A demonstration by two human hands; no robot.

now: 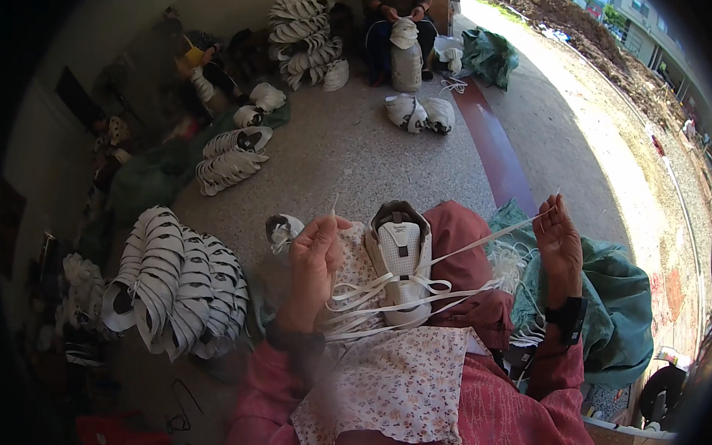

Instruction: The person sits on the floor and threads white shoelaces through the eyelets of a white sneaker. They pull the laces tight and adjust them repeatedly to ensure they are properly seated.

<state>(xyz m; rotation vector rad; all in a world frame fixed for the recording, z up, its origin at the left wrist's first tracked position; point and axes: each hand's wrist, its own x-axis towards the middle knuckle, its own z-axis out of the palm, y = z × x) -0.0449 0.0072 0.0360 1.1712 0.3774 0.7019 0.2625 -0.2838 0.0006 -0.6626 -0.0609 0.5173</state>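
A white shoe upper (402,259) with a dark-lined collar and perforated tongue lies on my lap, over a floral cloth (390,373). White shoelace (365,284) runs through it in loose loops, and long strands stretch out to both sides. My left hand (317,251) is closed in a pinch left of the upper, a lace tip poking up above the fingers. Raised on the right, my right hand (559,237) has its fingers fairly straight and a lace strand caught at the fingertips, drawn taut from the upper.
Nested stacks of white uppers (177,283) stand at left, with more stacks (303,44) farther back. A pair of uppers (419,114) lies on the floor ahead. Another person (398,36) sits beyond, handling an upper. Right of me are a bundle of laces (510,267) and a green sack (616,310).
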